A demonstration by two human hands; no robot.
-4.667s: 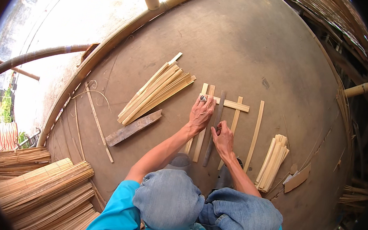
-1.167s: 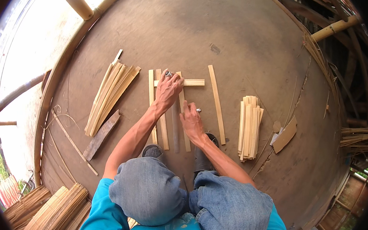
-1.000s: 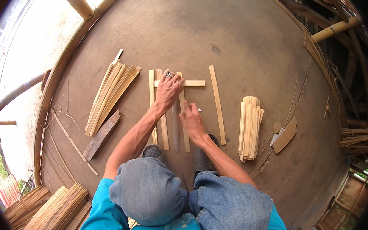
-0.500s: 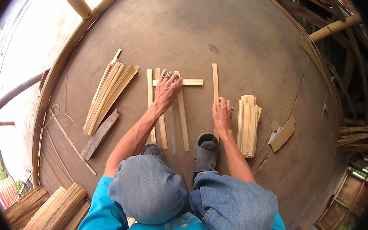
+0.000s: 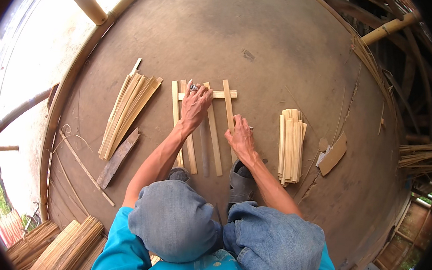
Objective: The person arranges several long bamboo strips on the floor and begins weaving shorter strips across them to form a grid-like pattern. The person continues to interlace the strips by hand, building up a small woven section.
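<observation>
On the floor before me, several pale bamboo strips lie lengthwise, spaced apart, with a crosswise bamboo strip near their far ends. My left hand, a ring on one finger, is closed over the crosswise strip, its fingertips hiding part of that joint. Between the thumb and fingers of my right hand is another bamboo strip. Its far end overlaps the crosswise strip near the right end; its near end reaches my right shoe. A darker grey strip lies between the lengthwise ones.
A fanned bundle of bamboo strips lies left, beside a dark board. A shorter bundle is at right, near a torn cardboard piece. More bundled slats are at lower left. A crack runs along the floor.
My right hand has moved left with its bamboo strip, bringing the strip onto the crosswise strip's right end. My left hand has stayed nearly in place.
</observation>
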